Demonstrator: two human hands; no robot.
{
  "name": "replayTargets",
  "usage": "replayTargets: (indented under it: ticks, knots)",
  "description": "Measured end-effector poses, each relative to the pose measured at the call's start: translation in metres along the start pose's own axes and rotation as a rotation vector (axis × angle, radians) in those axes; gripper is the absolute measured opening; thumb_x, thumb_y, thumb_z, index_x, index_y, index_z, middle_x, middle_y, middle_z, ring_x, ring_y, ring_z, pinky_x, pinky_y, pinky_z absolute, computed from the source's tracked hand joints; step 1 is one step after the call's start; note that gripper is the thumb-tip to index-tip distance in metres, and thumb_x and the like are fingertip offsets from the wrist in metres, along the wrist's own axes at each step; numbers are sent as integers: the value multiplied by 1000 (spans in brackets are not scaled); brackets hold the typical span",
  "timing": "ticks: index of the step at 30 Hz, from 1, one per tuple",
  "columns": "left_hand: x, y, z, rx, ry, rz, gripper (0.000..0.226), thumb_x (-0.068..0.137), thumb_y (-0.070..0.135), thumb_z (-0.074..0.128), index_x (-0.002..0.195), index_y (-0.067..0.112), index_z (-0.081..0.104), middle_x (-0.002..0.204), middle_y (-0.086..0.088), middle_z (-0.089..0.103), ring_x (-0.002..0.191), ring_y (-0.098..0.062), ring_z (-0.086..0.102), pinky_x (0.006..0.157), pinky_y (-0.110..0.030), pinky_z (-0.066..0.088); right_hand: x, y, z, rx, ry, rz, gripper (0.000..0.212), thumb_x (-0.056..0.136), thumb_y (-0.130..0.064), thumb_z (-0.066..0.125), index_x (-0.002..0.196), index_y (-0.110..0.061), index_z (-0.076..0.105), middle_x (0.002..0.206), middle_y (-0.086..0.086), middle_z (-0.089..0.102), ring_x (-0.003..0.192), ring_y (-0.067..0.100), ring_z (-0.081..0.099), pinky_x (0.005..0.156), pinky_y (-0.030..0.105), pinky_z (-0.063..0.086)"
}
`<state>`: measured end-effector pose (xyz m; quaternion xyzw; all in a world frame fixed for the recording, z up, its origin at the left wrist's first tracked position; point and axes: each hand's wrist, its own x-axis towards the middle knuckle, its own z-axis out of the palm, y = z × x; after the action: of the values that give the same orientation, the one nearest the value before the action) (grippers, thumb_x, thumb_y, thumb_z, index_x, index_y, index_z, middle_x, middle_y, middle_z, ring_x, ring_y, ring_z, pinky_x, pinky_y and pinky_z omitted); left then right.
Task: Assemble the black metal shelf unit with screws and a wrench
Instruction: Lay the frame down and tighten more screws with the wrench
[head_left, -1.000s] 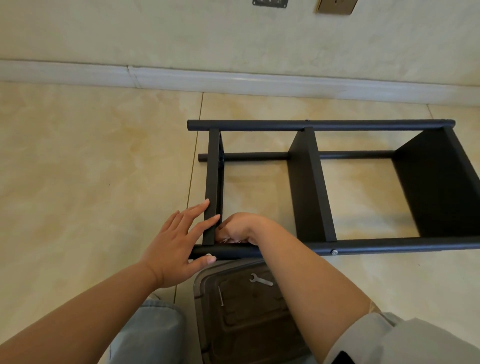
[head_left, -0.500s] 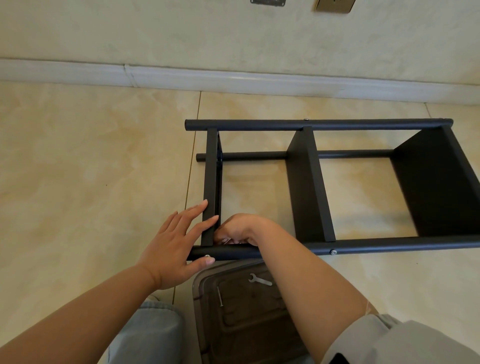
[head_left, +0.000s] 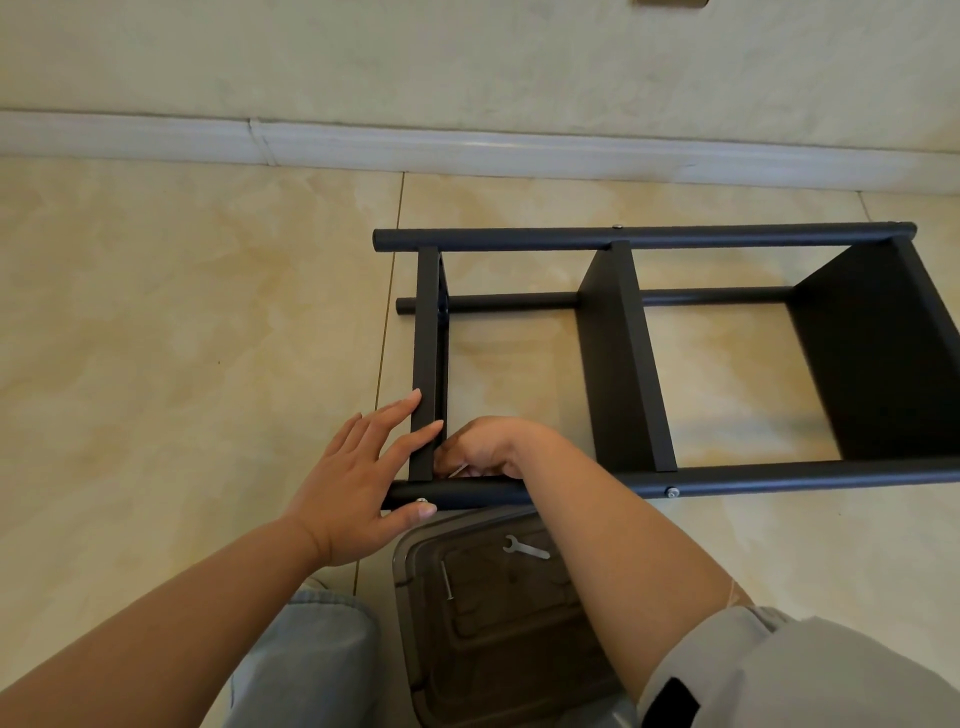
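The black shelf (head_left: 623, 358) lies on its side on the floor (head_left: 182, 338), out at my twelve o'clock and running off to my two o'clock. I am working on the corner nearest me, where the end panel (head_left: 427, 364) meets the near bar (head_left: 753, 475).

My left hand (head_left: 358, 467) is spread flat. Its fingers press on the end panel and my thumb sits under the near bar, right beside a screw head (head_left: 422, 500). I think I am holding the corner so it does not slip.

My right hand (head_left: 488, 449) is curled up inside the frame, just at three o'clock of my left hand. A bit of something shiny shows under its fingers. It may be a nut or a small tool, but I cannot tell, and I cannot tell if I am pinching it.

My guess is that I am fixing this corner screw. Another screw (head_left: 672, 491) already sits in the near bar at the middle panel.

Down at my six o'clock is a brown box lid (head_left: 498, 623) with a wrench (head_left: 524, 547) and a long screw (head_left: 447, 582) lying on it. Next I think I need the wrench to make the corner tight, while my left hand keeps the parts lined up.
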<state>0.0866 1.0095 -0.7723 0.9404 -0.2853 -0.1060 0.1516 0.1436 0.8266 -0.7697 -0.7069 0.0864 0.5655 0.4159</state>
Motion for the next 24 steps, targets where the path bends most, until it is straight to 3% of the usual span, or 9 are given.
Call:
replayTargets:
  ticks: [4, 7, 12, 24]
  knots:
    - [0, 0, 0, -8, -4, 0, 70, 87, 72, 23, 146, 34, 18, 154, -1, 13, 136, -22, 20, 107, -53, 30, 2, 2, 0, 31, -11, 12, 10, 90, -20, 59, 94, -13, 65, 98, 8, 65, 99, 23, 60, 98, 35, 45]
    - [0, -1, 0, -18, -3, 2, 70, 87, 73, 22, 145, 35, 16, 154, 1, 11, 136, -22, 18, 108, -52, 29, 3, 1, 0, 4, -38, 21, 17, 91, -20, 56, 97, -8, 65, 89, 7, 61, 91, 21, 57, 99, 38, 42]
    - [0, -1, 1, -31, -8, -2, 72, 86, 74, 23, 145, 35, 16, 155, 2, 11, 136, -21, 18, 108, -52, 29, 2, 1, 0, -7, -36, 32, 18, 91, -21, 56, 75, -14, 60, 77, 2, 60, 83, 16, 55, 89, 33, 40]
    - [0, -2, 2, -40, -19, -14, 72, 84, 75, 23, 145, 39, 13, 156, 3, 8, 137, -21, 18, 109, -44, 21, 1, 3, -4, 28, -58, -23, 12, 93, -18, 55, 84, -14, 62, 83, 5, 60, 75, 14, 55, 75, 26, 44]
